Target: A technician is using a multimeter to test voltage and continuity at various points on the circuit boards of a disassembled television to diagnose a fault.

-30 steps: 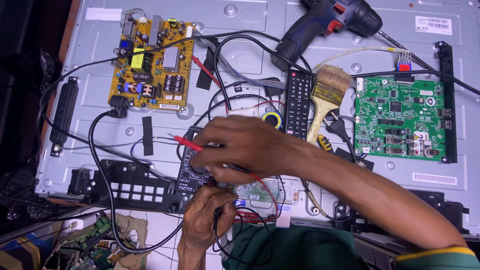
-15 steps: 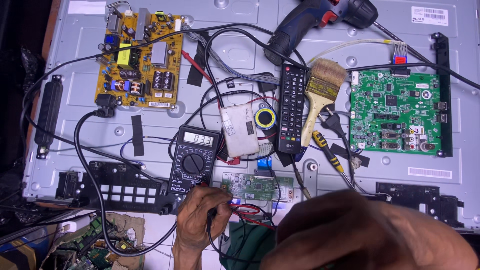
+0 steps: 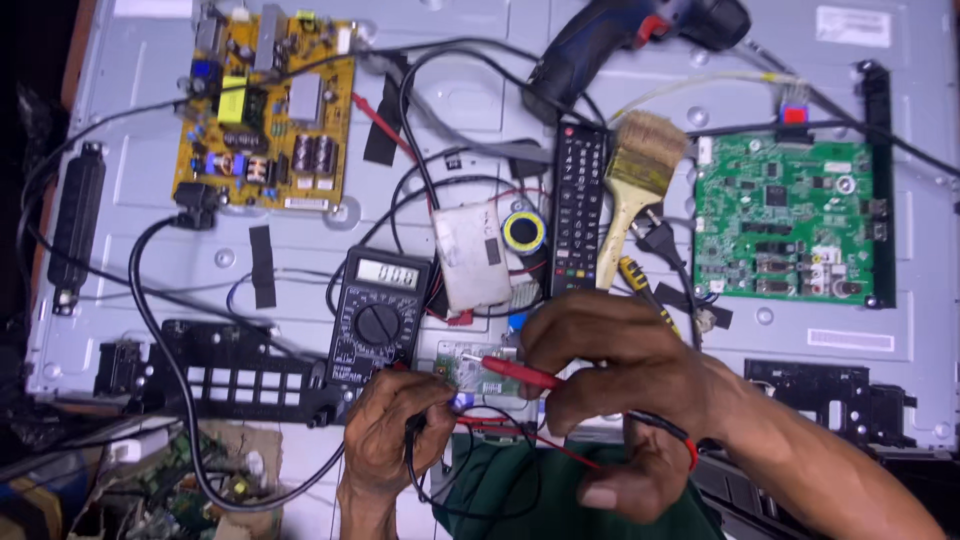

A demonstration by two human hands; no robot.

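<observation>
My right hand holds a red meter probe, its tip touching a small green circuit board at the bottom centre. My left hand grips a black probe just below and left of that board, fingers closed around it. A black digital multimeter lies directly above my left hand, its display lit. Red and black leads loop under my hands over a dark green cloth.
The open back of a flat television fills the view. A yellow power board sits top left, a green main board right. A remote, paintbrush, solder roll, white box and cordless drill lie above.
My right hand moved off the multimeter, swept down toward the camera, then came back over the small board with the red probe. The left hand stayed put.
</observation>
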